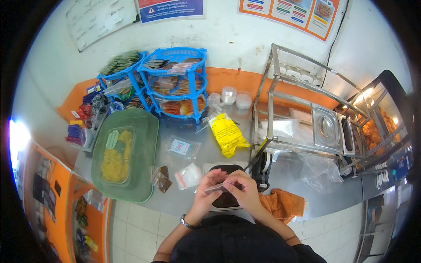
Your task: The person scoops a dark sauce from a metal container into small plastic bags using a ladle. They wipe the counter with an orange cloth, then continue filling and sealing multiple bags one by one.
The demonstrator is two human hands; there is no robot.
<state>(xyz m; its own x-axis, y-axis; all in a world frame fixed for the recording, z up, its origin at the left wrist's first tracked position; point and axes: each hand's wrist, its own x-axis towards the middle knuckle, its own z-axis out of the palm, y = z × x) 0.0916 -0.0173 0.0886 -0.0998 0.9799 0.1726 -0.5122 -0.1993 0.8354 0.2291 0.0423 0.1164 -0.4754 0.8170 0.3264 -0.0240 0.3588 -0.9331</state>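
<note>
A small transparent plastic bag is pinched at one end by the fingertips of my right hand. My left hand, with a metal watch on its wrist, holds the bag's other side between thumb and fingers. Beneath both hands sits a white-rimmed square container with a dark inside, partly hidden by them. Left of it lie a stack of small plastic bags and a small bag with brown contents. Farther back is a transparent packet with a blue label.
A green tray at left bears a box of yellow food. Blue basket racks and a yellow glove packet stand behind. At right are an orange cloth, a black device and a metal rack.
</note>
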